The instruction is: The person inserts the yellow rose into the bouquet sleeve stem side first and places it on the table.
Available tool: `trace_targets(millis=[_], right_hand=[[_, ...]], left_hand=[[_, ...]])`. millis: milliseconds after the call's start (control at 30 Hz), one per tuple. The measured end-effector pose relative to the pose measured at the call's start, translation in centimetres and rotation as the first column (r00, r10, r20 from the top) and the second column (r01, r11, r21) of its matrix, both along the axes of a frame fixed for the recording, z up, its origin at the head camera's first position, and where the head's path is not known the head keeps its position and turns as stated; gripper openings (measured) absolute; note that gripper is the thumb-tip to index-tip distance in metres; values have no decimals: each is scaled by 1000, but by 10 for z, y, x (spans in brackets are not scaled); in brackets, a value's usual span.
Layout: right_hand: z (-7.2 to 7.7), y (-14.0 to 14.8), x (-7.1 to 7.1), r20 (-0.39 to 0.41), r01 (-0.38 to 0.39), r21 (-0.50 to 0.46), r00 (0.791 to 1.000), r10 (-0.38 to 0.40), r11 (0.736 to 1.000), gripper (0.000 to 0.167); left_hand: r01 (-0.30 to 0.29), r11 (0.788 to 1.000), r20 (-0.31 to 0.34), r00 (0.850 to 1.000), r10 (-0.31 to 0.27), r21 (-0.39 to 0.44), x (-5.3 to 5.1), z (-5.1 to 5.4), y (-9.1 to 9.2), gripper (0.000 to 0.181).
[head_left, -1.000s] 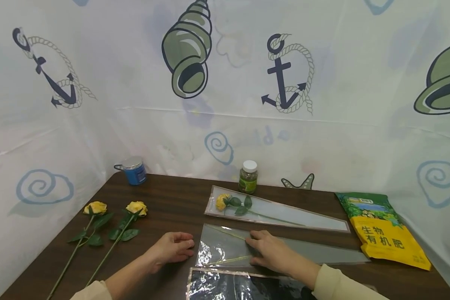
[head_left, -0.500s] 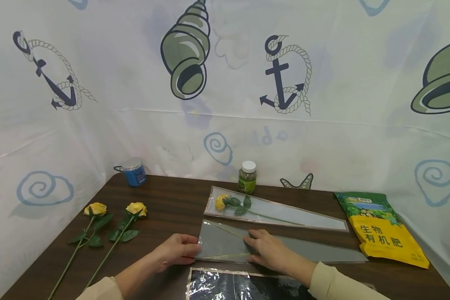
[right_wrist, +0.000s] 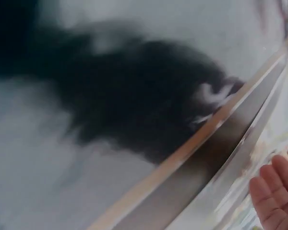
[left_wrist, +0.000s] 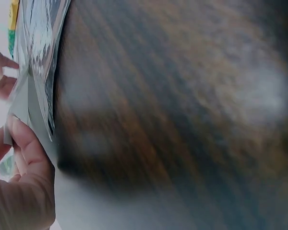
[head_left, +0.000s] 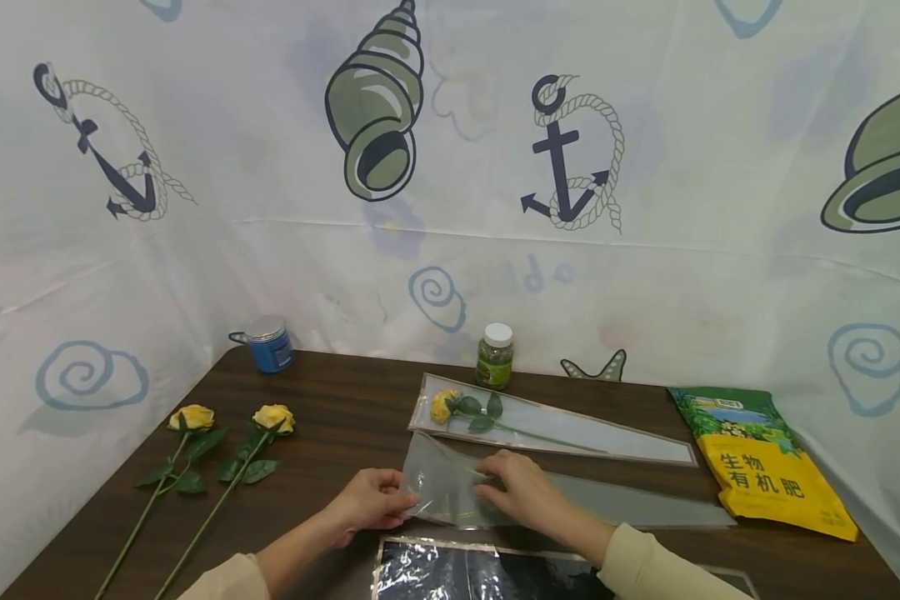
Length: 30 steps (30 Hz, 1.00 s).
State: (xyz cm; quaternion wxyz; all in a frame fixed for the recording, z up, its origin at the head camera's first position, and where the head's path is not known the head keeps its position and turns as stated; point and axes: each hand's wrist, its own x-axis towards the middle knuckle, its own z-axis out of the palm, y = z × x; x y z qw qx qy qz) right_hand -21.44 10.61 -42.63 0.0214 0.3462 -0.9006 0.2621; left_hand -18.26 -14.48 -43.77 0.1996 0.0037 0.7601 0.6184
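Observation:
In the head view a clear, tapered flower sleeve (head_left: 607,498) lies across the table, its wide end to the left. My left hand (head_left: 375,500) pinches that wide edge between thumb and fingers, lifting it slightly. The left wrist view shows the thumb and fingers of the left hand (left_wrist: 26,167) on the sleeve's edge (left_wrist: 21,103). On the sleeve's middle rests my right hand (head_left: 528,496), its fingers loosely bent. Fingers of the right hand (right_wrist: 278,191) appear at the right wrist view's edge. Behind lies another sleeve (head_left: 630,437) with a yellow rose (head_left: 444,406) inside.
Two yellow roses (head_left: 192,417) with long stems lie at the left of the brown table (head_left: 345,392). A dark, shiny wrap (head_left: 427,575) lies in front. Farther back stand a blue can (head_left: 272,346) and a white-lidded jar (head_left: 495,358). A yellow-green bag (head_left: 768,462) lies right.
My left hand has moved right from beside the sleeve, and now pinches its wide edge, which has risen and bent. My right hand has slid slightly left on the sleeve.

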Motion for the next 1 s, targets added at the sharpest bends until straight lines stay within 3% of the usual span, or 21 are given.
trace_targets(millis=[133, 233, 367, 500, 733, 1000], right_hand=[[-1, -22, -2, 102, 36, -210, 995, -15, 977, 25], [-3, -36, -3, 141, 70, -278, 990, -31, 958, 29], [-7, -48, -3, 151, 104, -321, 987, -57, 941, 28], [-9, -53, -4, 135, 125, -332, 987, -84, 935, 16], [-11, -51, -4, 111, 158, -372, 986, -125, 915, 9], [-14, -44, -1, 176, 180, -470, 978, -108, 864, 12]], left_hand=[[0, 1000, 3, 1000, 0, -25, -1, 0, 3, 46], [1, 999, 1, 1000, -1, -35, -1, -1, 6, 60], [2, 999, -18, 1000, -2, -36, -4, -2, 10, 56], [-17, 1000, -31, 999, 16, -26, -8, -3, 13, 30], [-99, 995, -63, 993, 100, 5, -11, -2, 12, 41], [-169, 985, -91, 981, 170, 19, -15, -8, 1, 25]])
